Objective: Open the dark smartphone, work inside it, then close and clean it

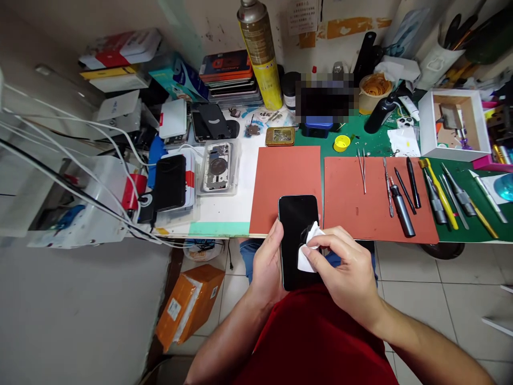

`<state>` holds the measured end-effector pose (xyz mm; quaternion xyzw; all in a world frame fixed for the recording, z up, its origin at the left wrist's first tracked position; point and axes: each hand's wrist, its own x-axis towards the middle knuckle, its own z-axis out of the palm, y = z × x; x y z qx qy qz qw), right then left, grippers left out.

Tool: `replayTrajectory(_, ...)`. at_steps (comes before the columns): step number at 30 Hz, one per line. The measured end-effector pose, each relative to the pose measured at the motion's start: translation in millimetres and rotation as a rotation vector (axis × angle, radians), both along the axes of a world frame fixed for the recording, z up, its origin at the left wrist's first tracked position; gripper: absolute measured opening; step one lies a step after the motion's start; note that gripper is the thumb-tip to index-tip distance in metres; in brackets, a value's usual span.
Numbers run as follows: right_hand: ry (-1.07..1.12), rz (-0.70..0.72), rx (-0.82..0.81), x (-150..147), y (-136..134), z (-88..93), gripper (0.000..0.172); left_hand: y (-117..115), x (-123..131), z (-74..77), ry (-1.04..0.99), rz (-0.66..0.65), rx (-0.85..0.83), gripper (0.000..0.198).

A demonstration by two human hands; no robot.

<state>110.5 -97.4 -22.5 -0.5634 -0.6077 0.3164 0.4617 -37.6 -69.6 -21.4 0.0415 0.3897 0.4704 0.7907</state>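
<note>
A black-screened phone is held upright in front of the table's front edge, its screen facing up toward me. My left hand grips it along its left side, the thumb on the edge. In my right hand a folded white cloth is pinched between thumb and fingers, and it touches the right half of the screen. Behind the phone lies a reddish-brown mat on the table.
A second mat bears tweezers and a dark cylindrical tool. An opened phone sits in a clear tray at left, near another black phone. Cables hang at far left. A spray can stands at the back.
</note>
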Motion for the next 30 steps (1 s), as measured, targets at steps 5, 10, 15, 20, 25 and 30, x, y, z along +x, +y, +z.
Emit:
replayTrajectory(5,-0.009,-0.023,-0.035,2.9,1.2,-0.7,0.014,-0.5,-3.0,-1.8,-0.025,-0.033,-0.043,0.056)
replayTrajectory(10,-0.025,-0.042,-0.006,-2.4,-0.8,1.5,0.018,-0.1,-1.0,-1.2,-0.017,-0.016,-0.035,0.056)
replayTrajectory(15,-0.098,-0.105,-0.038,26.0,3.9,-7.9,0.015,4.4,-6.6,1.1,-0.086,-0.077,-0.095,0.065)
replayTrajectory(20,-0.544,-0.296,0.056,90.6,23.2,-20.6,0.022,8.5,-13.0,4.4,-0.106,-0.025,-0.081,0.063)
replayTrajectory(25,-0.179,-0.355,-0.244,71.4,10.2,-9.0,0.037,10.7,-8.1,5.1,-0.113,-0.023,-0.078,0.062)
replayTrajectory(30,0.588,0.091,-0.679,11.3,4.7,-6.4,0.044,7.7,-0.5,1.8,-0.051,-0.032,-0.036,0.061)
